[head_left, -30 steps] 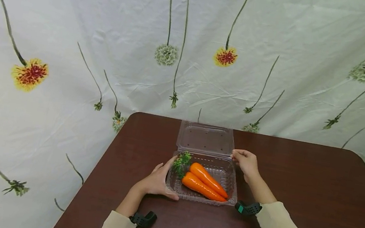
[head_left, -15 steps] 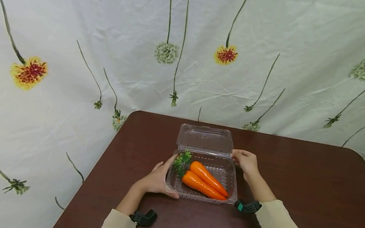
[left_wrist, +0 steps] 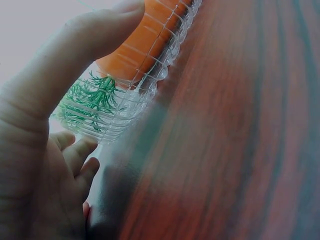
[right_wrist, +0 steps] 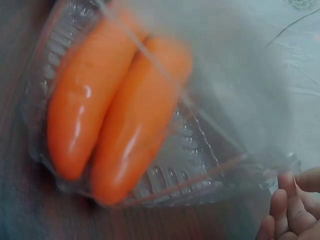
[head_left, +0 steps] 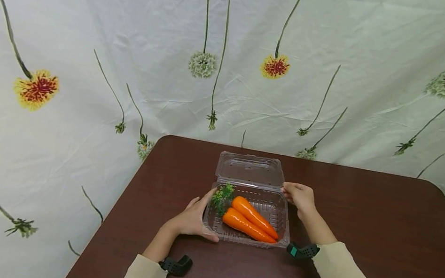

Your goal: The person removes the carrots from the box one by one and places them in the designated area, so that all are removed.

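A clear plastic clamshell container (head_left: pixel 277 207) sits on the table with its lid (head_left: pixel 250 170) folded back at the far side. Inside lie two glossy orange carrots (head_left: pixel 248 225), thick ends to the left, narrow tips toward the near right. Their feathery green tops (left_wrist: pixel 97 100) press against the left wall. My left hand (head_left: pixel 190 221) grips the left side, thumb along the near corner and fingers spread behind. At the far right corner, by the hinge, my right hand (head_left: pixel 301 198) pinches the plastic edge between thumb and forefinger. The lid shows as a hazy sheet (right_wrist: pixel 235 75) in the right wrist view.
The dark brown table (head_left: pixel 372 226) stretches out on both sides of the container. Behind it hangs a pale cloth (head_left: pixel 236 98) printed with flowers. Dark bands sit on both wrists, among them the right wristband (head_left: pixel 303 252).
The lid's far edge has come slightly down in the head view, now below the table's back edge. Both hands keep their places on the container, and the carrots stay put.
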{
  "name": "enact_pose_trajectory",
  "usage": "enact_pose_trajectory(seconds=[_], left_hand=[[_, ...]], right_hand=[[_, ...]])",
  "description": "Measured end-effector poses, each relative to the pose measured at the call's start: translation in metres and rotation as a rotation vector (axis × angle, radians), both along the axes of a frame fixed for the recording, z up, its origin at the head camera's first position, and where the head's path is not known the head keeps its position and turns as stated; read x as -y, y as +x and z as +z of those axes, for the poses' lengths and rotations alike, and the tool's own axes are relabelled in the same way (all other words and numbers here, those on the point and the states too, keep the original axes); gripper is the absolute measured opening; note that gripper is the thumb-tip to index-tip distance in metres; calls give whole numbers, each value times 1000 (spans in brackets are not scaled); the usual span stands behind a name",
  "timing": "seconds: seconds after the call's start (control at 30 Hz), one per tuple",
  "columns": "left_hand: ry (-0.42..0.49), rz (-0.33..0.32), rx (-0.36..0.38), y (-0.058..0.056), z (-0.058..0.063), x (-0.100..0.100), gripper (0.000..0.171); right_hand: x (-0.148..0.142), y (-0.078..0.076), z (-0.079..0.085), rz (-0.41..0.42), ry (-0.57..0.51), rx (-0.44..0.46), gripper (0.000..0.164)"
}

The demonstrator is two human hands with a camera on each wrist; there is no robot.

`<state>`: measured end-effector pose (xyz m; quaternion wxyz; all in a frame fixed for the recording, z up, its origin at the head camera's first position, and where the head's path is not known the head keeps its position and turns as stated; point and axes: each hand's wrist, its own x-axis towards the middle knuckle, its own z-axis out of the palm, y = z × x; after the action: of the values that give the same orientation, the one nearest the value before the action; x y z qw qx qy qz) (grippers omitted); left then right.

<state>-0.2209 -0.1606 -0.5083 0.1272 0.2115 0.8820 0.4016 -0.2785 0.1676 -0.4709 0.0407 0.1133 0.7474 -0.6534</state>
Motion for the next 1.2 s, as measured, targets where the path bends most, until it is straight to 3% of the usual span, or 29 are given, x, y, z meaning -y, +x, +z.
enact_pose_trajectory(seconds=[0.2,0.43,0.77,0.97,1.2], left_hand=[[3,3,8,0,1,0,138],[1,1,3,0,0,-1,137],[0,-1,1,0,1,0,137],[-4,6,9,0,1,0,137],[-8,8,4,0,1,0,137]], right_hand=[[-2,3,5,-21,-16,0,40],[-7,14,12,-35,-183,-52,43],[-4,38,22,45,-337,-130,32],[5,50,21,102,-334,-178,28],[16,58,24,164,-227,-225,37]])
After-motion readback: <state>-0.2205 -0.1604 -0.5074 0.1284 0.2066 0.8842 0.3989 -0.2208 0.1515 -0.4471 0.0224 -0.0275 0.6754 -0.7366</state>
